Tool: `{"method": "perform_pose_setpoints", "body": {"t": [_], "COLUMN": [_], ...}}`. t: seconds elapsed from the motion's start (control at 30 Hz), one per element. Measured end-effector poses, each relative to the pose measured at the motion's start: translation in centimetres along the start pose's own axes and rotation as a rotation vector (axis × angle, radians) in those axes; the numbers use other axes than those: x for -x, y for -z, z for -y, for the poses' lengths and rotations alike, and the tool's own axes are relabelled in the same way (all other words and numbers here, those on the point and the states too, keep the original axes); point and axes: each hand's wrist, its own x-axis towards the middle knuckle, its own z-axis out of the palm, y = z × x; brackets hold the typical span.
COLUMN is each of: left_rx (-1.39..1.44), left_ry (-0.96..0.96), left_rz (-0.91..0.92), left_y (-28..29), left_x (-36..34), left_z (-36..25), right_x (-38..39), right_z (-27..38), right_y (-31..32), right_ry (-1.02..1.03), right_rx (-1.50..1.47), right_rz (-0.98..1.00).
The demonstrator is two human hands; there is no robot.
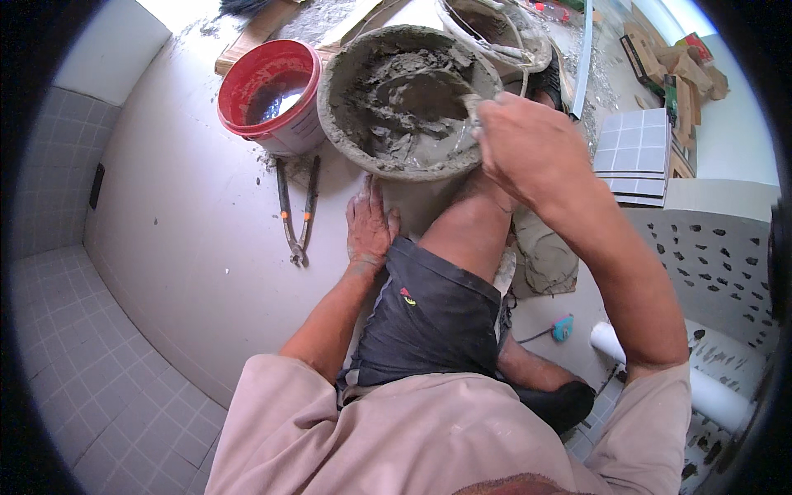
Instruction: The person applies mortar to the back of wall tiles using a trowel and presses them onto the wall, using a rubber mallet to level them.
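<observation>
A round bucket (345, 142) of grey wet mortar (400, 140) stands in front of me, its rim and wall caked with it. My right hand (532, 144) is closed at the bucket's right rim, around the handle of what looks like a trowel (425, 99). The trowel's broad, mortar-coated blade lies in the mix; the hand hides most of the handle. My left hand (371, 221) rests flat on the pale floor just below the bucket, fingers stretched out, holding nothing. Tile nippers (297, 214) with dark handles lie to its left.
A red-rimmed bucket (285, 136) with liquid touches the mortar bucket's left side. Behind is another dirty bucket (528, 54). Grey tiles (631, 148) are stacked at right, near cardboard scraps (689, 78). A blue tape measure (563, 327) and a white pipe (606, 340) lie right of my legs.
</observation>
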Motion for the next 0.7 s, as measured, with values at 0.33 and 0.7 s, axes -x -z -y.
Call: {"method": "perform_pose_setpoints", "body": {"t": [0.33,0.7], "left_rx": [0.098,0.143], "left_ry": [0.122,0.148], "left_rz": [-0.014,-0.031], "left_y": [1.3,1.7], "left_x": [-1.0,-1.3], "left_z": [-0.5,-0.7], "right_x": [-8.5,-3.8], "right_z": [3.9,0.4], "right_y": [-4.0,0.2], "right_ry": [0.012,0.037], "right_rx": [-0.193,-0.356], "right_rz": [0.571,0.379]}}
